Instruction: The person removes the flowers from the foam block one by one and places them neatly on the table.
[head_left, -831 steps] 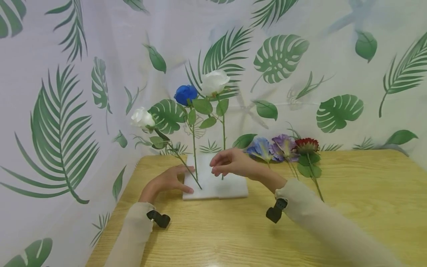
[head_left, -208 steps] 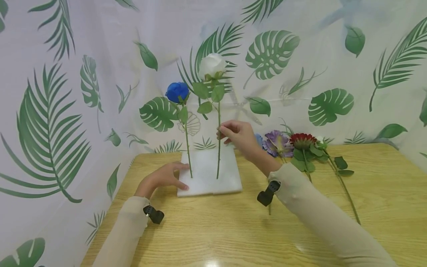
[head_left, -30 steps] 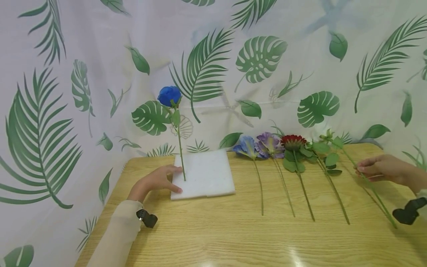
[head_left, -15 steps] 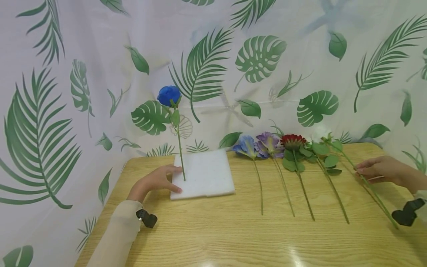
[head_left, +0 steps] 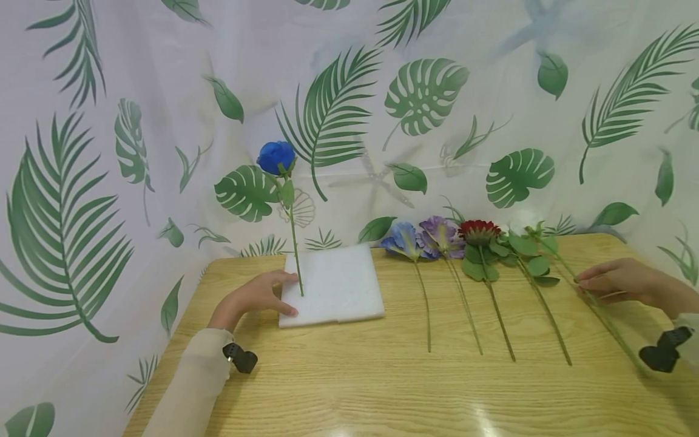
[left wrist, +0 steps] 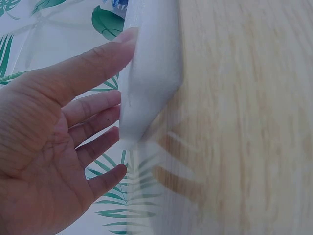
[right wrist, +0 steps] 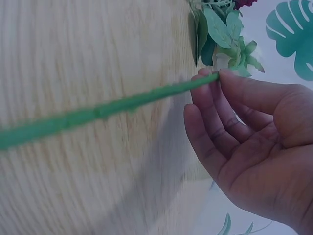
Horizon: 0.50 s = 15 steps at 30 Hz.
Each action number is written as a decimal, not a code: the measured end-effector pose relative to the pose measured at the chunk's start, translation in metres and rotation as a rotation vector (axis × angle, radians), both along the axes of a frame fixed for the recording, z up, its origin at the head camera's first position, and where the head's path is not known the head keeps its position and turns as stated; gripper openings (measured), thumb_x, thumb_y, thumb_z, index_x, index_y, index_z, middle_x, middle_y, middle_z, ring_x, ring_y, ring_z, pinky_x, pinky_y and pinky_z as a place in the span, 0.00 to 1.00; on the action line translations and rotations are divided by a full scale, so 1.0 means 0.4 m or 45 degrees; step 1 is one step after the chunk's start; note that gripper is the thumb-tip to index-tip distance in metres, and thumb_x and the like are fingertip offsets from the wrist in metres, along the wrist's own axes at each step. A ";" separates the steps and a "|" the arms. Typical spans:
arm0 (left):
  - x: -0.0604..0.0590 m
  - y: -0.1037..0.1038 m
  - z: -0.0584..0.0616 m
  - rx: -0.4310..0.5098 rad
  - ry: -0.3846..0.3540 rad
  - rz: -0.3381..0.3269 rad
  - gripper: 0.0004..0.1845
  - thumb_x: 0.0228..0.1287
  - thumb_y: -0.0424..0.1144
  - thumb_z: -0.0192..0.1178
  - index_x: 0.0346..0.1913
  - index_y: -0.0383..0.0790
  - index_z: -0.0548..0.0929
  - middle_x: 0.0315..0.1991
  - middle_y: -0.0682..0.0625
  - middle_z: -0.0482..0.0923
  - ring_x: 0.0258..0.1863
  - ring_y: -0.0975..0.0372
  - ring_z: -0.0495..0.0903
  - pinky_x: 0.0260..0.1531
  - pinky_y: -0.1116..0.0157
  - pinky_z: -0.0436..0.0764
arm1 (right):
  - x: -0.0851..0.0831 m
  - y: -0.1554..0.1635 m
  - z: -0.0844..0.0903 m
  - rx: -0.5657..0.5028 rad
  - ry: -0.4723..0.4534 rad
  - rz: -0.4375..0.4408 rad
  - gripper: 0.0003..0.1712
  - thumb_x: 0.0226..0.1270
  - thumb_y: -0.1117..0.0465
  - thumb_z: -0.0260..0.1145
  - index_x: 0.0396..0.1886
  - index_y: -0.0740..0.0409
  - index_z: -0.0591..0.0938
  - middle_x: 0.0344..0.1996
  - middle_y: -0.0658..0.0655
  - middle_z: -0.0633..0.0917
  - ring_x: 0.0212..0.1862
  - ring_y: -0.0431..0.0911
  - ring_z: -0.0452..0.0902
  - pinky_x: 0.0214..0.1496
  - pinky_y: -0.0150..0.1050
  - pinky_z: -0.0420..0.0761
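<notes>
My right hand pinches the green stem of a white rose low over the table's right side. In the right wrist view, the stem runs out from between thumb and fingertips. Its pale bloom lies at the back, half hidden behind green sepals. My left hand rests at the left edge of a white foam board, thumb and fingers spread. The left wrist view has the thumb against the foam and the other fingers loosely extended beside it. A blue rose stands upright in the board.
Left of the held rose, a row of flowers lies on the wooden table: a blue flower, a purple one, a red one and another leafy stem. A leaf-print curtain hangs close behind.
Two white roses that stood in the board earlier are gone from it; only the blue rose stands there. Over the last second my right hand shifted the held stem slightly left. My left hand stayed put.
</notes>
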State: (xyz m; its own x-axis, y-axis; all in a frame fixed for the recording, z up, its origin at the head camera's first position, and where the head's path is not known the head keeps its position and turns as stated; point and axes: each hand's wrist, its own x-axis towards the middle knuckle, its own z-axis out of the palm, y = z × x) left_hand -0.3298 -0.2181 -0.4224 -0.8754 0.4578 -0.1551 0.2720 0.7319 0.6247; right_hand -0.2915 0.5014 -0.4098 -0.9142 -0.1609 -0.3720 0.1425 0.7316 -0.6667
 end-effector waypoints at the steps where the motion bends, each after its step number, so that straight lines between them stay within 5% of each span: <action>1: 0.000 -0.001 0.000 0.004 -0.004 0.004 0.48 0.52 0.45 0.80 0.74 0.36 0.69 0.77 0.37 0.64 0.79 0.42 0.56 0.78 0.44 0.58 | 0.000 -0.005 0.000 -0.006 -0.003 0.000 0.31 0.79 0.57 0.58 0.65 0.83 0.69 0.51 0.60 0.88 0.44 0.36 0.84 0.54 0.46 0.87; 5: 0.001 -0.001 0.000 0.004 -0.002 0.000 0.48 0.52 0.45 0.79 0.74 0.35 0.69 0.77 0.38 0.64 0.79 0.41 0.56 0.78 0.44 0.58 | -0.004 -0.021 -0.001 -0.012 -0.011 -0.013 0.31 0.78 0.56 0.60 0.64 0.82 0.71 0.47 0.53 0.89 0.42 0.36 0.85 0.53 0.44 0.88; 15: -0.001 -0.002 0.000 -0.009 0.012 -0.007 0.47 0.53 0.44 0.79 0.74 0.35 0.69 0.76 0.37 0.64 0.79 0.41 0.56 0.78 0.43 0.58 | -0.004 -0.032 -0.005 -0.055 -0.037 0.017 0.29 0.79 0.59 0.58 0.63 0.83 0.70 0.49 0.55 0.88 0.43 0.36 0.85 0.52 0.43 0.88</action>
